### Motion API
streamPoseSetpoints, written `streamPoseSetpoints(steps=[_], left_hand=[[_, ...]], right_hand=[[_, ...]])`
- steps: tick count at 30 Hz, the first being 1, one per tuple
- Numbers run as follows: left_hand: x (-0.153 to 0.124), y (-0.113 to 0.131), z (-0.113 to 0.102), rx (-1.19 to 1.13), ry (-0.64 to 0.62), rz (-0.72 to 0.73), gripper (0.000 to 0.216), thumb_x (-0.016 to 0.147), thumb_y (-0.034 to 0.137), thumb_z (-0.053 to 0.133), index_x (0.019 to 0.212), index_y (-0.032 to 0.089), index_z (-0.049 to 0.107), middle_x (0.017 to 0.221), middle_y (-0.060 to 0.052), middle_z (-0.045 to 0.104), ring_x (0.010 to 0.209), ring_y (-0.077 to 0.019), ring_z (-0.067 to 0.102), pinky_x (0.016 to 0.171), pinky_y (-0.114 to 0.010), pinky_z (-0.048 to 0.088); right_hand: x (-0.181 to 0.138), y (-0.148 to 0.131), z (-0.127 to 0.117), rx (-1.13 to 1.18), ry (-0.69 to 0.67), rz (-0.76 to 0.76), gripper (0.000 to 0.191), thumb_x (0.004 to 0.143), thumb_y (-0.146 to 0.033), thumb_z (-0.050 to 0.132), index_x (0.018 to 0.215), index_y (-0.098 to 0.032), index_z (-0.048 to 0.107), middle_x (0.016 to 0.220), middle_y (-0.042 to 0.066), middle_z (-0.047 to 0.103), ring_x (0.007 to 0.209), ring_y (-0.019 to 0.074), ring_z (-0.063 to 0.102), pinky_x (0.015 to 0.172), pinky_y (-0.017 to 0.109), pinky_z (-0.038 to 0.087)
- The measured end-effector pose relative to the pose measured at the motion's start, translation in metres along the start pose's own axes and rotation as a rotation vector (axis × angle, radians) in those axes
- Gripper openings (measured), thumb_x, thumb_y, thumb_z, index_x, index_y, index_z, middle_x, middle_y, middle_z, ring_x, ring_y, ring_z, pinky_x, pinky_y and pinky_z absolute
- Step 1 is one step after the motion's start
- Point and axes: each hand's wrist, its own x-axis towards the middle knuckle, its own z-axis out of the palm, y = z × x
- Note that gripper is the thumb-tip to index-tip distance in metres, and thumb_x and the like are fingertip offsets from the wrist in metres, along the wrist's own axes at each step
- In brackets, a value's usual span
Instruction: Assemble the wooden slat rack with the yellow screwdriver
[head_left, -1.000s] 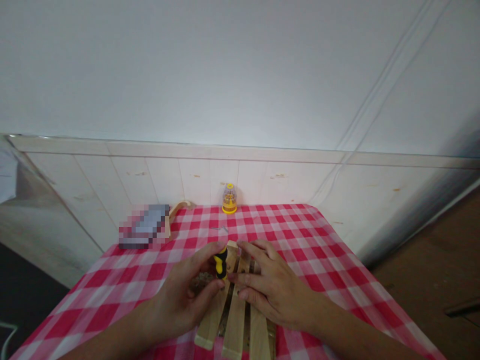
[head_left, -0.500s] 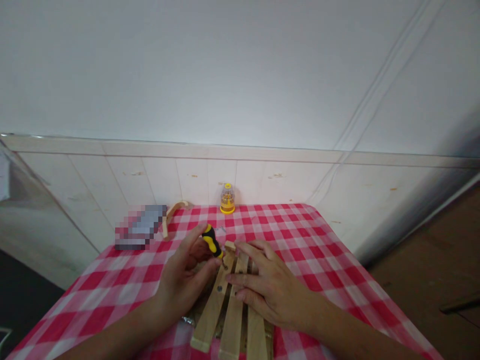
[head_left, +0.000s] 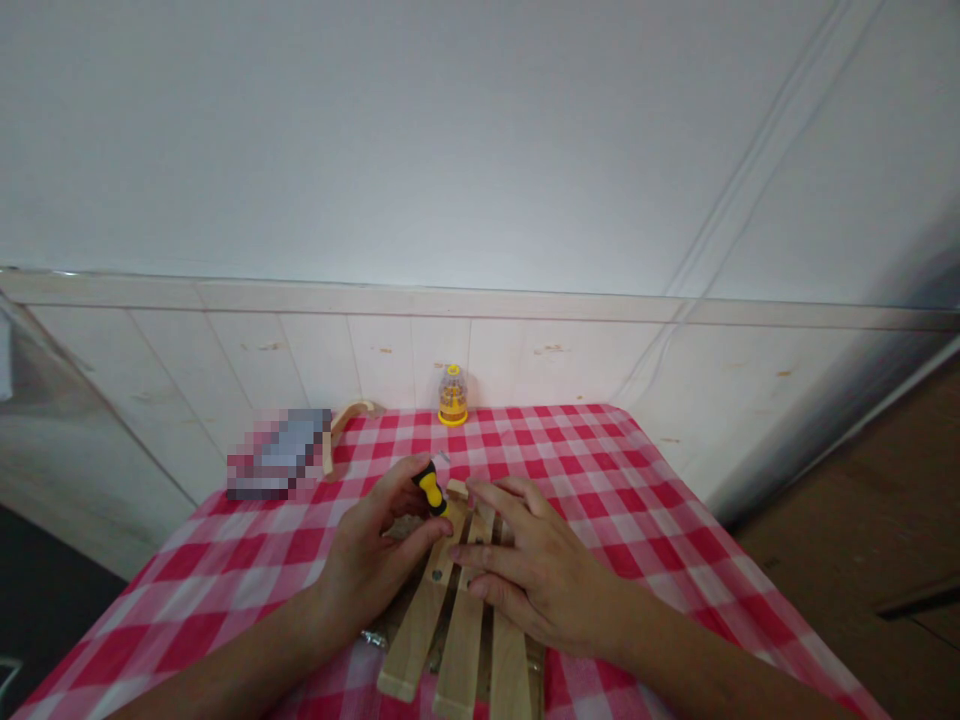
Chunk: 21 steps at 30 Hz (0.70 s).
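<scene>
My left hand (head_left: 375, 545) is closed around the yellow-and-black handle of a screwdriver (head_left: 431, 488). The screwdriver leans over the upper end of the leftmost wooden slat (head_left: 416, 635); its tip is hidden by my thumb. My right hand (head_left: 536, 570) lies with fingers spread across the upper part of the slats, its fingertips touching the middle wooden slat (head_left: 463, 640). To the right a third wooden slat (head_left: 510, 665) runs partly under that hand. Dark round screw heads or holes show in the slats. Beneath them is a brownish piece I cannot make out.
A clear-and-yellow bit container (head_left: 452, 398) stands at the table's back edge. Left of it are a curved wooden piece (head_left: 341, 430) and a pixelated flat object (head_left: 281, 455). Small shiny metal parts (head_left: 373, 638) lie beside the slats on the checkered tablecloth (head_left: 592, 480).
The screwdriver handle has turned and shifted slightly right in my left hand, whose fingers have moved with it. My right hand stays on the slats.
</scene>
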Motion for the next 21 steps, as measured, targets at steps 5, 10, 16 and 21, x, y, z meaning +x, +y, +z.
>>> streamPoseSetpoints(steps=[5, 10, 16, 21], left_hand=[[-0.0020, -0.0017, 0.0010, 0.012, -0.039, 0.029, 0.052, 0.088, 0.020, 0.074, 0.135, 0.031, 0.055, 0.111, -0.002, 0.076, 0.091, -0.0195, 0.079, 0.081, -0.033, 0.067], [-0.0016, 0.0015, 0.0013, -0.020, -0.094, 0.129, 0.053, 0.094, 0.012, 0.064, 0.140, 0.033, 0.049, 0.115, -0.002, 0.075, 0.098, -0.0183, 0.078, 0.087, -0.031, 0.065], [-0.0039, -0.0004, 0.0015, -0.076, -0.160, 0.172, 0.057, 0.096, 0.005, 0.056, 0.144, 0.033, 0.042, 0.119, -0.005, 0.075, 0.110, -0.0184, 0.076, 0.095, -0.033, 0.063], [-0.0063, -0.0034, 0.0014, -0.090, -0.131, 0.190, 0.062, 0.096, 0.004, 0.057, 0.147, 0.036, 0.042, 0.118, -0.004, 0.076, 0.108, -0.0166, 0.076, 0.093, -0.028, 0.063]], right_hand=[[0.0001, -0.0001, 0.0008, 0.015, -0.005, 0.010, 0.034, 0.107, -0.041, 0.049, 0.128, -0.028, 0.072, 0.157, 0.013, 0.047, 0.140, 0.0317, 0.042, 0.113, 0.056, 0.041], [-0.0009, 0.0001, 0.0016, -0.009, -0.017, 0.017, 0.034, 0.106, -0.041, 0.051, 0.130, -0.028, 0.071, 0.157, 0.012, 0.047, 0.140, 0.0321, 0.042, 0.114, 0.057, 0.040], [-0.0020, 0.0005, 0.0021, -0.002, 0.026, -0.006, 0.034, 0.107, -0.039, 0.050, 0.129, -0.025, 0.073, 0.150, 0.016, 0.052, 0.140, 0.0332, 0.042, 0.111, 0.056, 0.043], [-0.0007, 0.0005, 0.0000, -0.002, -0.001, 0.010, 0.035, 0.107, -0.040, 0.049, 0.128, -0.026, 0.072, 0.156, 0.013, 0.048, 0.140, 0.0319, 0.044, 0.113, 0.055, 0.042]])
